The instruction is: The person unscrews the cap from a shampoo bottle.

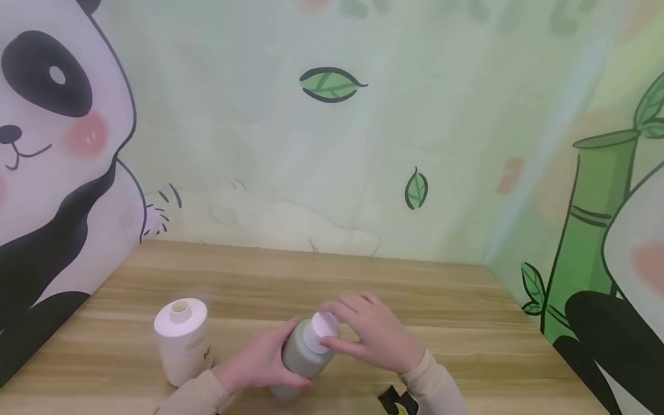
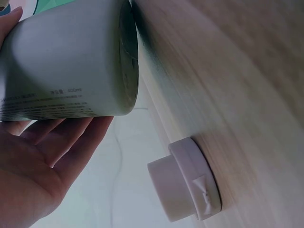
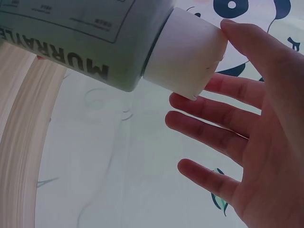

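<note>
We see a grey-green bottle (image 1: 302, 356) near the front of the tabletop (image 1: 415, 294), tilted, its top leaning toward the person's right. The left grip (image 1: 261, 356), a bare hand, is clasped around the bottle's body, thumb on one side and fingers on the other. The right grip (image 1: 376, 335) pinches the white cap (image 1: 323, 329) at the bottle's top: thumb and forefinger lie on opposite sides of its rim, while the other fingers spread apart beside it. In the right wrist view we find a thin dark seam where cap meets shoulder. Whether the tilted base touches the wood, we cannot tell.

To the left of the held bottle we see a white bottle (image 1: 181, 344) standing upright, its narrow neck uncapped, with the left sleeve (image 1: 194, 393) passing close to its base. The left wrist view shows us a pale stepped piece (image 2: 185, 183) resembling a cap, resting on the wood apart from the bottle's base. By the right sleeve (image 1: 436, 380) lies a black and yellow item (image 1: 398, 399), partly cut off by the frame.

Wood grain runs beyond both hands to the back edge, which meets a panda-printed backdrop (image 1: 233, 115); the right side edge is well apart from the right sleeve.
</note>
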`<control>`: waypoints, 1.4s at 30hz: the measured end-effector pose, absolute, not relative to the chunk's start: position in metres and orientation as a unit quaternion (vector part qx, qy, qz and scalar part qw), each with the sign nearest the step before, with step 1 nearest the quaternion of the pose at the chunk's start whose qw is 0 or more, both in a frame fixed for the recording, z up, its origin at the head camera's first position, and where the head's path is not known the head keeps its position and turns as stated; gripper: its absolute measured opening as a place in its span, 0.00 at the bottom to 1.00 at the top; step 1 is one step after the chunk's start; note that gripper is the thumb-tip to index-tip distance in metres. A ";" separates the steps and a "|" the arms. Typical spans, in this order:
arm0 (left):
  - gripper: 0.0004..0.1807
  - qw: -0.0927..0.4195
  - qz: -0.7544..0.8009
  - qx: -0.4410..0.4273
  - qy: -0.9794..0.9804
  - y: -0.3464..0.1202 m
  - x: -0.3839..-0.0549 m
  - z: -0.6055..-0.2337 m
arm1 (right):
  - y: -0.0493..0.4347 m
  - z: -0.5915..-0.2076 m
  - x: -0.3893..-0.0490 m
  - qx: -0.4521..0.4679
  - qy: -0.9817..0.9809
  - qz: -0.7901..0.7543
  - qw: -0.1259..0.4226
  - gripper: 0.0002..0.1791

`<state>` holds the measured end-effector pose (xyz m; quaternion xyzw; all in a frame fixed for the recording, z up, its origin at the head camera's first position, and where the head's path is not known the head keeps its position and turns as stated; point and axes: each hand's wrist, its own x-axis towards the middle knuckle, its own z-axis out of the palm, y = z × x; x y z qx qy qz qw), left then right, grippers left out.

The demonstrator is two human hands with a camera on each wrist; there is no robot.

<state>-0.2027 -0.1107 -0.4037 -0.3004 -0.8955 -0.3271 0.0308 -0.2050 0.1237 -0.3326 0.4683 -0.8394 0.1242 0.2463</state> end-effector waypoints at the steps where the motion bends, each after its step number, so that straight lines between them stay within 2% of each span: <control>1: 0.43 0.030 -0.328 -0.301 -0.895 -0.111 -0.203 -0.403 | 0.124 -0.332 -0.205 0.469 -0.838 0.124 0.248 0.22; 6: 0.42 0.014 -0.336 -0.305 -0.891 -0.110 -0.203 -0.401 | 0.125 -0.331 -0.205 0.491 -0.828 0.125 0.241 0.21; 13: 0.41 0.013 -0.339 -0.306 -0.889 -0.111 -0.202 -0.402 | 0.126 -0.331 -0.203 0.513 -0.821 0.129 0.215 0.26; 19: 0.41 0.014 -0.336 -0.300 -0.893 -0.113 -0.201 -0.404 | 0.125 -0.332 -0.202 0.478 -0.850 0.139 0.170 0.34; 26: 0.41 0.021 -0.336 -0.295 -0.894 -0.112 -0.202 -0.404 | 0.122 -0.331 -0.203 0.446 -0.862 0.132 0.199 0.29; 42: 0.43 0.014 -0.343 -0.301 -0.890 -0.113 -0.204 -0.403 | 0.122 -0.333 -0.205 0.472 -0.844 0.140 0.213 0.21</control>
